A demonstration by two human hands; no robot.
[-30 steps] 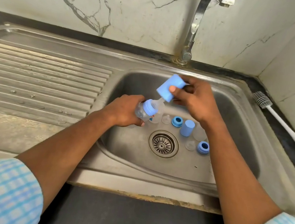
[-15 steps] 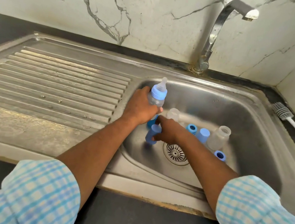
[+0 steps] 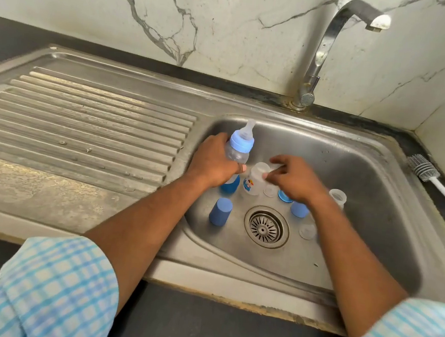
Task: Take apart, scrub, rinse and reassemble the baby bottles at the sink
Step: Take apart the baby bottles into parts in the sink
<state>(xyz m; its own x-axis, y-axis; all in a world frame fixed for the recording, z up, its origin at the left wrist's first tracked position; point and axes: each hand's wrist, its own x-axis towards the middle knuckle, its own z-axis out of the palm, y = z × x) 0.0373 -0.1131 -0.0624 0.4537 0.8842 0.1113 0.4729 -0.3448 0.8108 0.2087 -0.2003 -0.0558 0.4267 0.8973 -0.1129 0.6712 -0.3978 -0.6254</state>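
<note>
Released by the right hand (image 3: 294,180), one blue cap (image 3: 220,211) now stands alone on the basin floor left of the drain (image 3: 266,226), and that hand has moved up to the open clear bottle (image 3: 254,179) standing behind the drain. Steel sink (image 3: 354,166) and ribbed drainboard (image 3: 82,124) fill the view, with the faucet (image 3: 324,47) arching over the back rim. A white-handled bottle brush (image 3: 423,171) lies on the dark table (image 3: 404,142) at the right.

Over the basin's left side the left hand (image 3: 212,163) has its grip wrapped round the assembled bottle (image 3: 239,148), held upright with collar and nipple on top. The right grip is blurred at the open bottle's mouth, fingertips touching the rim — whether it pinches anything I cannot tell.

A second open bottle (image 3: 337,196) stands beyond the right wrist. A second blue cap (image 3: 299,209) shows just under that wrist, with a blue ring (image 3: 284,196) beside it — and a clear nipple (image 3: 308,231) lies right of the drain.
</note>
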